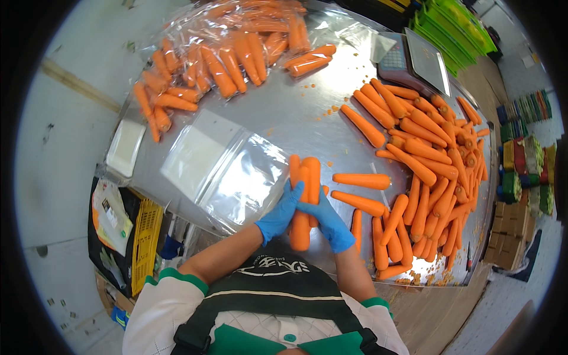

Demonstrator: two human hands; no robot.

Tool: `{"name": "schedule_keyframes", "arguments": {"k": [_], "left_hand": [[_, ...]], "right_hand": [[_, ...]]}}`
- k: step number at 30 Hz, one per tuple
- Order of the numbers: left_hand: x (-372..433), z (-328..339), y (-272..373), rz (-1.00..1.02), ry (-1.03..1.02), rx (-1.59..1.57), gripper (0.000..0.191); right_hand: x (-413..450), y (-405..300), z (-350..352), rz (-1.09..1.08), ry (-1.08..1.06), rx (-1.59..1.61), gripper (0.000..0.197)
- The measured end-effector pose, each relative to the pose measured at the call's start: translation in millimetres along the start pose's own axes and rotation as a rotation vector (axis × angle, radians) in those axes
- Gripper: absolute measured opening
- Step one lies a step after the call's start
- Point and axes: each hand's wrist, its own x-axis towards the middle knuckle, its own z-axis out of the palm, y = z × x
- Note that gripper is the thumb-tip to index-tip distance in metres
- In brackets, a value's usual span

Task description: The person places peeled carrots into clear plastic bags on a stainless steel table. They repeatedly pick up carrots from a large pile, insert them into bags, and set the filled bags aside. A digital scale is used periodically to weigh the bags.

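Both my hands wear blue gloves. My left hand (282, 215) and my right hand (327, 219) close from either side around a bundle of several carrots (300, 230) held in front of the apron. To the left of the bundle lies a stack of clear plastic bags (239, 168). Two loose carrots (361, 181) rest just right of my right hand, and a large heap of loose carrots (426, 164) covers the right side of the metal table. Bagged carrots (222, 66) are piled at the far left, with one bagged pack (310, 61) beside them.
A weighing scale (410, 62) stands at the table's far edge, near green crates (452, 35). A white tray (126, 147) sits on the left corner. A yellow crate (147, 242) is below it. A thin tool (469, 258) lies near the right edge, and cardboard boxes (508, 230) stand beyond.
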Motion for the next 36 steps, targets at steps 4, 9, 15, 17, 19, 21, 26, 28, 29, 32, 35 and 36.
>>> {"name": "schedule_keyframes", "arguments": {"k": [4,9,15,17,19,21,26,28,29,32,35,36], "left_hand": [[-8.6,-19.8,-28.7,0.168,0.064,0.515,0.066],[-1.9,-92.4,10.1,0.576,0.367,0.961,0.022],[30.7,-153.2,-17.8,0.589,0.297,1.121,0.012],[21.7,-141.1,2.6,0.353,0.26,0.842,0.009],[12.2,-140.4,13.2,0.25,0.229,0.472,0.007],[5.1,-155.2,17.7,0.322,0.176,0.397,0.005],[-12.4,-172.3,36.3,0.486,0.253,0.251,0.004],[-16.3,-160.9,33.6,0.487,0.15,0.361,0.004],[-18.6,-150.3,32.1,0.49,0.096,0.414,0.005],[-44.8,-114.3,31.6,0.57,0.0,0.656,0.012],[-72.1,-99.1,30.9,0.701,0.202,1.063,0.014],[-77.4,-100.5,30.7,0.75,0.304,1.301,0.015]], "right_hand": [[-30.9,32.8,-14.2,0.153,0.009,0.349,0.077],[-50.5,42.6,-25.3,0.176,-0.2,0.579,0.076],[-56.4,16.4,-15.7,0.238,-0.144,0.451,0.07],[-53.0,11.8,-10.5,0.309,-0.168,0.455,0.069],[-40.6,13.4,-5.0,0.395,-0.212,0.422,0.069],[-13.2,24.4,-5.5,0.489,-0.269,0.35,0.069],[11.1,29.7,7.4,0.61,-0.329,0.264,0.066],[13.2,28.5,10.4,0.635,-0.351,0.229,0.067],[14.4,29.4,13.5,0.599,-0.35,0.25,0.067],[15.5,38.0,13.6,0.498,-0.312,0.341,0.069],[20.0,45.8,7.6,0.433,-0.307,0.424,0.071],[17.0,44.0,11.0,0.406,-0.333,0.43,0.074]]}}
